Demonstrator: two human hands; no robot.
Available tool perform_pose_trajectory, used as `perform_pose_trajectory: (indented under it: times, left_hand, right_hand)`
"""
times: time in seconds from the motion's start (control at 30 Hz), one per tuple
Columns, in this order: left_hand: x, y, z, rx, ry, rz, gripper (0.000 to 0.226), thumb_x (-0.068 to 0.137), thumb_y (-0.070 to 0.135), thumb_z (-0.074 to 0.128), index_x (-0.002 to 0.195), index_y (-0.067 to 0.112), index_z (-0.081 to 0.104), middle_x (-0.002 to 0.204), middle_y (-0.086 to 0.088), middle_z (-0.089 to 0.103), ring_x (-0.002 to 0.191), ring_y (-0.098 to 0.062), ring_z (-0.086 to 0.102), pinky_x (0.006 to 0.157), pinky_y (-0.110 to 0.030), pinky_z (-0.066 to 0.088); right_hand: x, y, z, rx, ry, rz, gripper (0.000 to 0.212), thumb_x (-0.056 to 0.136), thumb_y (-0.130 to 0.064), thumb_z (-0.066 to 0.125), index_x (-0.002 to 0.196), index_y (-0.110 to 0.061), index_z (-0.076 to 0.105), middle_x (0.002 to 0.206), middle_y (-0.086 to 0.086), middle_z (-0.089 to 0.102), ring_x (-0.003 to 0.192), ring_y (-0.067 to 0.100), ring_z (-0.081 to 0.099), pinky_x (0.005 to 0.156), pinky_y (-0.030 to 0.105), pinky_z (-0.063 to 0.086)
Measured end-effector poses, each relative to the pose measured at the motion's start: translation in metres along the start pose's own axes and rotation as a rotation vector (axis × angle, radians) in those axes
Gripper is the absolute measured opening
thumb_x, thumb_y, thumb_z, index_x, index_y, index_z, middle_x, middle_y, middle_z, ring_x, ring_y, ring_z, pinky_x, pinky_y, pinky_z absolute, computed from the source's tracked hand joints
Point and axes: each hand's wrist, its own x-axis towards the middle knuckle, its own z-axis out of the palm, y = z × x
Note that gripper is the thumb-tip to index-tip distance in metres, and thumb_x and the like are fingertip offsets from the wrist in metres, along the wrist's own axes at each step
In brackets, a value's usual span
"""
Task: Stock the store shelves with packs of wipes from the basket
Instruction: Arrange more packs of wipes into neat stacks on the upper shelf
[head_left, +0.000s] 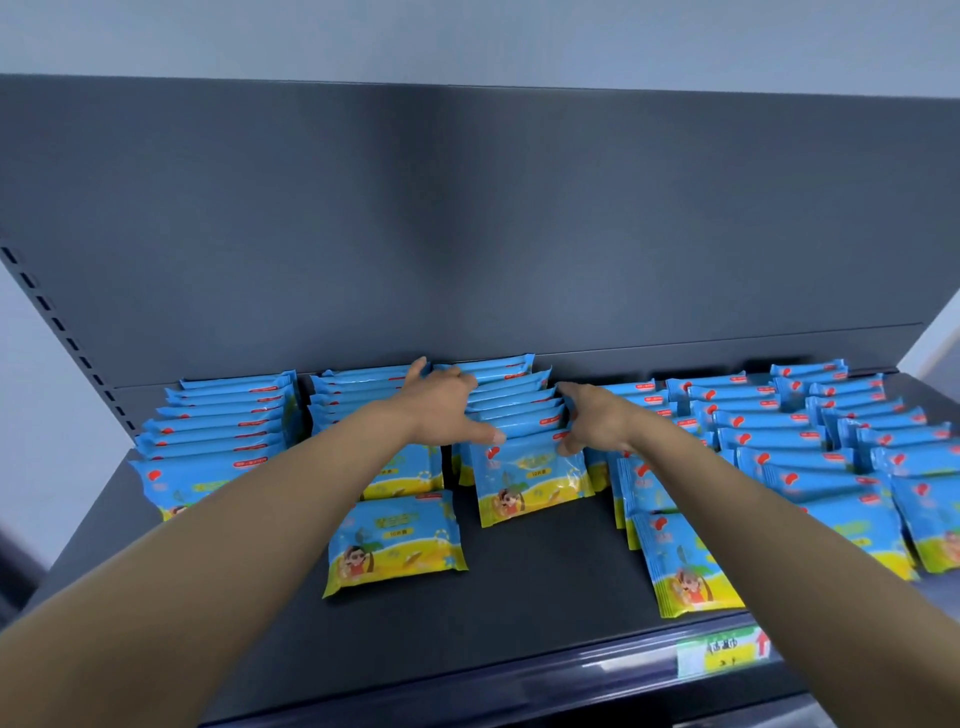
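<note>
Blue and yellow packs of wipes stand in several rows on a dark shelf (519, 582). Both my hands reach to the middle row of packs (511, 402). My left hand (441, 410) spans that row's left end, with the fingers bent at the back packs and the thumb on the top edge of the front pack (530, 480). At the right end, my right hand (597, 421) grips the same row, fingers along its side and thumb curled at the front pack's upper corner. One pack (395, 543) leans alone in front of the second row. No basket is in view.
Full rows of packs fill the shelf's left (218, 436) and right (810, 447). The right rows reach close to the front edge. Bare shelf lies in front of the middle rows. A green price label (722, 652) sits on the front rail. The dark back panel (467, 223) rises behind.
</note>
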Motion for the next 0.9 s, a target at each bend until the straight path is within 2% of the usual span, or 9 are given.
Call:
perform_pose_trajectory:
  times: [0.1,0.23,0.37,0.47,0.53,0.57,0.7,0.9]
  left_hand:
    - [-0.003,-0.003,-0.001,0.05,-0.059,0.024,0.079,0.082,0.053,0.059,0.143,0.014,0.028,0.146,-0.006,0.034,0.139,-0.021,0.026,0.116,-0.044,-0.006]
    - [-0.004,-0.005,0.003,0.115,0.022,0.031,0.067,0.087,0.04,0.058,0.142,0.012,0.031,0.144,-0.006,0.037,0.137,-0.019,0.03,0.115,-0.044,-0.008]
    - [-0.006,-0.009,0.004,0.113,0.08,0.022,0.066,0.086,0.04,0.061,0.141,0.014,0.035,0.141,-0.003,0.035,0.133,-0.019,0.033,0.115,-0.044,-0.01]
    - [-0.007,-0.01,0.003,0.132,0.087,0.015,0.069,0.083,0.038,0.064,0.142,0.016,0.034,0.141,-0.001,0.033,0.133,-0.019,0.032,0.114,-0.044,-0.011]
    - [-0.007,-0.011,0.004,0.135,0.096,0.006,0.07,0.084,0.038,0.064,0.142,0.016,0.033,0.142,-0.001,0.033,0.134,-0.019,0.031,0.114,-0.044,-0.011]
    - [-0.007,-0.011,0.005,0.126,0.099,0.0,0.071,0.083,0.038,0.064,0.143,0.016,0.032,0.142,-0.001,0.034,0.134,-0.018,0.031,0.114,-0.044,-0.011]
    - [-0.008,-0.011,0.006,0.114,0.143,-0.019,0.071,0.081,0.041,0.066,0.141,0.015,0.036,0.14,0.0,0.039,0.132,-0.015,0.036,0.115,-0.042,-0.012]
    - [-0.009,-0.009,0.007,0.048,0.161,-0.056,0.07,0.079,0.04,0.068,0.139,0.016,0.04,0.141,0.0,0.04,0.132,-0.015,0.037,0.116,-0.038,-0.008]
  right_hand:
    - [0.004,-0.002,-0.001,0.017,-0.03,-0.008,0.073,0.068,-0.001,0.079,0.132,-0.013,0.045,0.125,0.003,0.059,0.115,0.023,0.056,0.1,0.037,0.045]
    - [0.006,-0.004,0.003,0.057,-0.041,-0.003,0.083,0.071,-0.002,0.078,0.141,-0.013,0.035,0.129,0.004,0.056,0.115,0.022,0.055,0.101,0.035,0.045]
    - [0.007,-0.004,0.005,0.049,-0.033,-0.004,0.087,0.071,-0.005,0.078,0.143,-0.011,0.03,0.129,0.004,0.054,0.116,0.022,0.053,0.1,0.032,0.045]
    - [0.008,-0.005,0.003,0.07,-0.041,0.01,0.087,0.07,-0.002,0.079,0.14,-0.014,0.029,0.124,0.004,0.056,0.11,0.021,0.057,0.09,0.031,0.05]
    - [0.009,-0.007,0.0,0.134,-0.088,0.045,0.097,0.07,0.003,0.077,0.144,-0.017,0.017,0.116,0.007,0.057,0.098,0.022,0.061,0.078,0.029,0.055]
    - [0.009,-0.007,-0.002,0.179,-0.124,0.059,0.1,0.071,0.006,0.075,0.146,-0.019,0.014,0.114,0.007,0.057,0.095,0.023,0.062,0.077,0.031,0.056]
    - [0.012,-0.007,-0.006,0.306,-0.218,0.068,0.095,0.069,0.014,0.072,0.142,-0.024,0.026,0.118,0.006,0.058,0.105,0.027,0.061,0.088,0.043,0.055]
    - [0.012,-0.003,-0.004,0.366,-0.225,0.045,0.09,0.071,0.016,0.07,0.142,-0.024,0.031,0.116,0.006,0.061,0.103,0.025,0.063,0.09,0.042,0.054]
